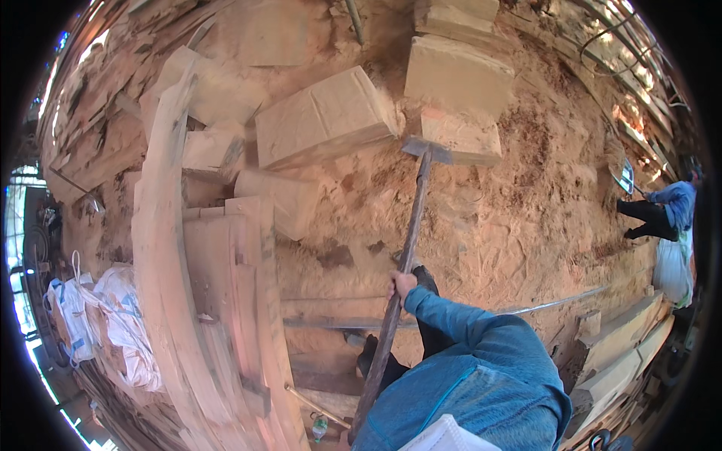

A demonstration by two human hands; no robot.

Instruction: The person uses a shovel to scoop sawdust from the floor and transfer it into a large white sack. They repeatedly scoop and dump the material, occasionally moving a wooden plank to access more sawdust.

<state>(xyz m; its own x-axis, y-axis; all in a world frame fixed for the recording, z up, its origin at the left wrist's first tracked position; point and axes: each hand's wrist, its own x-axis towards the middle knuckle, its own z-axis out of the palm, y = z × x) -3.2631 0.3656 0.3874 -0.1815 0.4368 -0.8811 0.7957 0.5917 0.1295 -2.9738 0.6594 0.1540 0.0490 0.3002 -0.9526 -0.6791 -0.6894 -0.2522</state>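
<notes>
My right hand [402, 286], at the end of a blue sleeve, is closed around the wooden handle of a long hoe [413, 218]. Its wide, flat metal blade [427, 149] is at the far end, against the lower edge of a squared wood block [460, 137]. From there the handle slants down past my legs to the lower edge of the picture. My left hand does not show. Reddish sawdust [481, 225] covers the ground around the blade.
Large wood blocks [323, 120] lie ahead. Long planks [162, 225] run along my left, near white sacks [124, 323]. A metal strip [556, 302] crosses the ground by my feet. Thick beams [617, 346] lie at right, where another person [669, 210] stands farther off.
</notes>
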